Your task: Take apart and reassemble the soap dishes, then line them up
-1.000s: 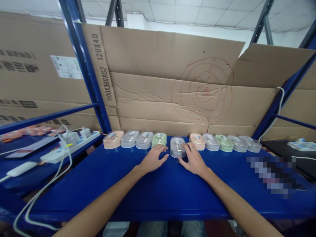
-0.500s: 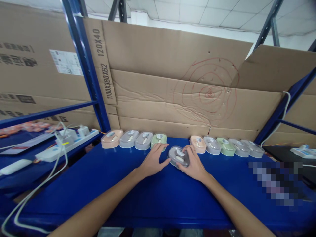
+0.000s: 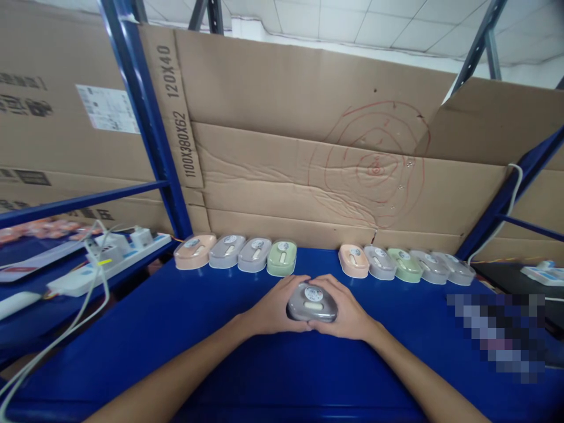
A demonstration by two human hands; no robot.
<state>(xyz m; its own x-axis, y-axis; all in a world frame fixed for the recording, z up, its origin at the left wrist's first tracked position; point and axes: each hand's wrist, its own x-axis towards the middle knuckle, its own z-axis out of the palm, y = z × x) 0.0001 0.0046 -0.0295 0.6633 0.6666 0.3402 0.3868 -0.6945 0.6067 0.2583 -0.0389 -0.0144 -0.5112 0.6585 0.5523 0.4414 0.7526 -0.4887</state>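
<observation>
Both my hands wrap around a grey rounded plastic box (image 3: 304,309), which has a clear cover, a round white label and a pale oblong piece on top. My left hand (image 3: 274,306) curves around its left side, and my right hand (image 3: 350,310) curves around its right side. The fingertips of the two hands come close together at the box's near and far edges. Beyond my left hand, a green box (image 3: 282,258) of similar make rests on the blue tabletop (image 3: 304,376). A peach box (image 3: 353,260) sits past my right hand.
Several similar boxes line the back in two groups, including a peach box (image 3: 195,252) at left and a grey box (image 3: 456,269) at right. A cardboard panel (image 3: 264,158) stands behind them. At left lie a power strip (image 3: 70,282) and white cables (image 3: 94,317).
My left hand has closed onto the grey box, which my right hand alone held before. The box has come slightly nearer and turned, its label now at the far side.
</observation>
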